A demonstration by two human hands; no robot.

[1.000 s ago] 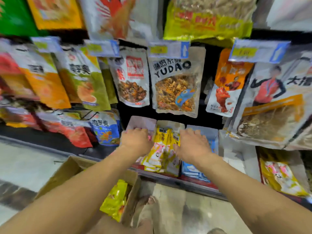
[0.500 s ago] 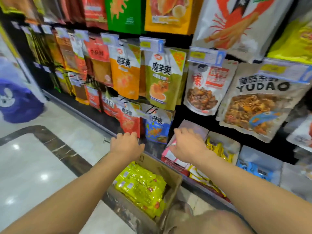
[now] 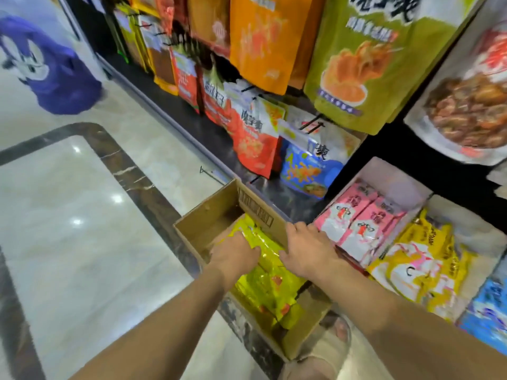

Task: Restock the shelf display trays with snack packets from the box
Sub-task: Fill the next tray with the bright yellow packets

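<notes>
An open cardboard box (image 3: 211, 212) sits on the floor by the shelf foot, holding several yellow snack packets (image 3: 270, 287). My left hand (image 3: 236, 255) is down on the yellow packets, its fingertips sunk among them, so a grip is not plain. My right hand (image 3: 307, 250) lies spread over the packets beside the box's far wall. To the right, shelf display trays hold pink packets (image 3: 356, 223), yellow packets (image 3: 422, 264) and blue packets (image 3: 491, 311).
Large snack bags hang on pegs above the trays, among them a green one (image 3: 365, 64) and an orange one (image 3: 263, 42). A bare metal peg (image 3: 211, 174) lies near the box. Glossy tiled floor (image 3: 76, 215) spreads to the left, and a foot in a sandal (image 3: 332, 341) stands beside the box.
My view has swung left and down from the trays to the box. Both hands have dropped from the air in front of the shelf onto the yellow packets in the box.
</notes>
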